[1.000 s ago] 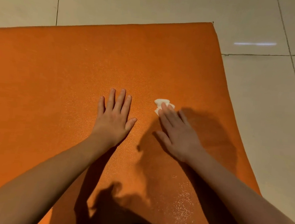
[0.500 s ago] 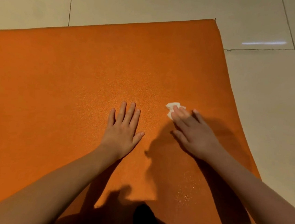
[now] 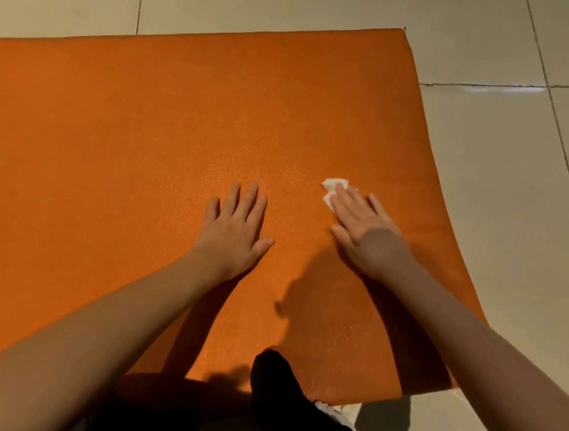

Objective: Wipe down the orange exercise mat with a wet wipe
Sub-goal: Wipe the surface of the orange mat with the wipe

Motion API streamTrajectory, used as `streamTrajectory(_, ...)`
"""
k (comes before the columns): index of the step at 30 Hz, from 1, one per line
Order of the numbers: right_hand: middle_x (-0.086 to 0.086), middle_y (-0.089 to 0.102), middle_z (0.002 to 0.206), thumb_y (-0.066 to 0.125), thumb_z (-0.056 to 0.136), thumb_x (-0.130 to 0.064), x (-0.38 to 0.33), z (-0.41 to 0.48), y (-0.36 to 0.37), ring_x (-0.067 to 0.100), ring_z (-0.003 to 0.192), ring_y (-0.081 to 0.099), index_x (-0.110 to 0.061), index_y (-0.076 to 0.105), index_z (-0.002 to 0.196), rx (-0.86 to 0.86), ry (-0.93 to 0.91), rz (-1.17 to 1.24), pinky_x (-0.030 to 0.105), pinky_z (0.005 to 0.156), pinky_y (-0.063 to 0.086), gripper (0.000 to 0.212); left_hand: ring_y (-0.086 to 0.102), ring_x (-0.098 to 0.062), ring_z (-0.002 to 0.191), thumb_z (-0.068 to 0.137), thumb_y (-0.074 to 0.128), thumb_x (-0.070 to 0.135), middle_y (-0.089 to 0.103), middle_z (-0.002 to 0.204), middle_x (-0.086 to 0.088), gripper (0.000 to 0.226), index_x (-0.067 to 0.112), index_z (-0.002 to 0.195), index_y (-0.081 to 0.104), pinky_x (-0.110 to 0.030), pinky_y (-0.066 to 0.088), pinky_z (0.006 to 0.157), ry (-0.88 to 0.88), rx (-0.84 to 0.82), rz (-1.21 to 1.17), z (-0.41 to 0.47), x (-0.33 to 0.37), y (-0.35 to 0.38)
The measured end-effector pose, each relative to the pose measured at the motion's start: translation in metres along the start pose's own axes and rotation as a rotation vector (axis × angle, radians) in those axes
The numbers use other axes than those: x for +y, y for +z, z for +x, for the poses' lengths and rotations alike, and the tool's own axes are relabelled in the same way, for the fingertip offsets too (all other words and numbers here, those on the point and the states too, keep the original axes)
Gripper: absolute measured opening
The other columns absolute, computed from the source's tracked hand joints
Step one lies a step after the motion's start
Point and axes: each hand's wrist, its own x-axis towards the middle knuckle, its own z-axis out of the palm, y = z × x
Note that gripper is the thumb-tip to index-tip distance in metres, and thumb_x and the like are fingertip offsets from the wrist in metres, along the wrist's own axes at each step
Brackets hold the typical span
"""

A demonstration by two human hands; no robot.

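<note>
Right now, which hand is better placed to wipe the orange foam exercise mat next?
Right hand: its straight fingers press the crumpled white wet wipe onto the mat; the left hand holds nothing.

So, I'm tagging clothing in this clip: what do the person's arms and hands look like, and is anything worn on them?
The left forearm and right forearm are bare, with no sleeves in view. The left hand and right hand have no gloves, and no rings, watch or bracelet show.

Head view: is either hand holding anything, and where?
The right hand pins the wet wipe to the orange mat under straight fingertips, not gripped; the left hand lies flat, empty.
</note>
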Motion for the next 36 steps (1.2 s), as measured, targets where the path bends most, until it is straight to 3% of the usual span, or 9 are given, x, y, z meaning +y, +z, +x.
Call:
streamTrajectory(3, -0.003, -0.007, 0.162, 0.014, 0.098, -0.053, -0.021, -0.002, 0.009, 0.009, 0.149, -0.010, -0.016, 0.005, 0.156, 0.023, 0.091, 0.095, 0.028, 0.118, -0.013, 0.069, -0.019, -0.030, 0.148, 0.100, 0.020, 0.058, -0.020, 0.162, -0.006, 0.075, 0.017, 0.155, -0.011, -0.051, 0.001, 0.120, 0.018, -0.031, -0.020, -0.013, 0.003, 0.001)
streamTrajectory(8, -0.010, -0.010, 0.157, -0.001, 0.086, -0.061, -0.036, -0.045, 0.012, 0.003, 0.145, -0.011, -0.020, 0.010, 0.156, -0.098, -0.203, 0.111, 0.024, 0.116, -0.013, 0.082, -0.018, -0.027, 0.149, 0.102, 0.019, 0.055, -0.018, 0.163, -0.003, 0.071, 0.019, 0.156, -0.010, -0.050, 0.000, 0.120, 0.052, -0.031, -0.015, -0.028, 0.003, 0.011)
streamTrajectory(14, -0.004, -0.008, 0.164, 0.017, 0.103, -0.046, -0.032, -0.023, 0.008, 0.008, 0.149, -0.010, -0.018, 0.004, 0.157, -0.083, 0.077, 0.087, 0.028, 0.119, -0.013, 0.062, -0.017, -0.026, 0.149, 0.102, 0.019, 0.055, -0.018, 0.163, -0.002, 0.070, 0.020, 0.156, -0.008, -0.050, 0.001, 0.121, 0.046, -0.047, -0.056, -0.030, 0.003, 0.012)
streamTrajectory(17, -0.006, -0.001, 0.163, 0.003, 0.088, -0.060, -0.055, -0.063, 0.013, 0.007, 0.149, -0.006, -0.019, 0.013, 0.156, -0.094, -0.093, 0.173, 0.023, 0.116, -0.014, 0.080, -0.017, -0.025, 0.149, 0.101, 0.020, 0.057, -0.018, 0.163, -0.001, 0.071, 0.021, 0.156, -0.007, -0.050, 0.001, 0.121, 0.049, -0.055, -0.064, -0.038, 0.005, 0.015)
streamTrajectory(19, -0.011, 0.000, 0.161, 0.002, 0.090, -0.062, -0.055, -0.096, 0.013, 0.004, 0.149, -0.004, -0.023, 0.015, 0.156, -0.126, -0.187, 0.177, 0.021, 0.117, -0.014, 0.078, -0.017, -0.024, 0.149, 0.101, 0.019, 0.057, -0.018, 0.163, -0.001, 0.071, 0.021, 0.157, -0.007, -0.050, 0.000, 0.121, 0.058, -0.055, -0.065, -0.045, 0.006, 0.017)
streamTrajectory(24, -0.008, 0.006, 0.162, 0.001, 0.092, -0.060, -0.045, -0.093, 0.013, 0.004, 0.149, -0.001, -0.023, 0.017, 0.156, -0.119, -0.112, 0.168, 0.027, 0.120, -0.010, 0.075, -0.019, -0.024, 0.149, 0.101, 0.018, 0.058, -0.019, 0.162, -0.001, 0.072, 0.022, 0.156, -0.009, -0.050, -0.002, 0.121, 0.069, -0.077, -0.085, -0.057, 0.008, 0.019)
streamTrajectory(27, -0.005, 0.004, 0.164, 0.016, 0.102, -0.048, -0.056, -0.069, 0.017, 0.006, 0.149, -0.004, -0.019, 0.016, 0.156, -0.108, -0.009, 0.186, 0.026, 0.119, -0.012, 0.061, -0.017, -0.024, 0.149, 0.101, 0.018, 0.057, -0.018, 0.163, 0.000, 0.071, 0.021, 0.156, -0.008, -0.049, -0.002, 0.121, 0.061, -0.086, -0.093, -0.062, 0.012, 0.020)
streamTrajectory(32, -0.013, 0.009, 0.159, 0.007, 0.090, -0.058, -0.061, -0.122, 0.014, 0.000, 0.147, 0.000, -0.023, 0.025, 0.154, -0.131, -0.185, 0.271, 0.021, 0.118, -0.011, 0.075, -0.017, -0.023, 0.149, 0.101, 0.017, 0.056, -0.019, 0.163, 0.000, 0.070, 0.021, 0.156, -0.009, -0.048, -0.003, 0.121, 0.083, -0.068, -0.099, -0.072, 0.012, 0.025)
streamTrajectory(36, -0.012, 0.020, 0.157, 0.009, 0.094, -0.055, -0.051, -0.128, 0.008, -0.004, 0.145, 0.008, -0.024, 0.032, 0.152, -0.124, -0.138, 0.271, 0.020, 0.118, -0.009, 0.069, -0.017, -0.022, 0.150, 0.101, 0.015, 0.055, -0.018, 0.163, 0.000, 0.069, 0.022, 0.156, -0.009, -0.048, -0.002, 0.121, 0.081, -0.049, -0.101, -0.075, 0.011, 0.029)
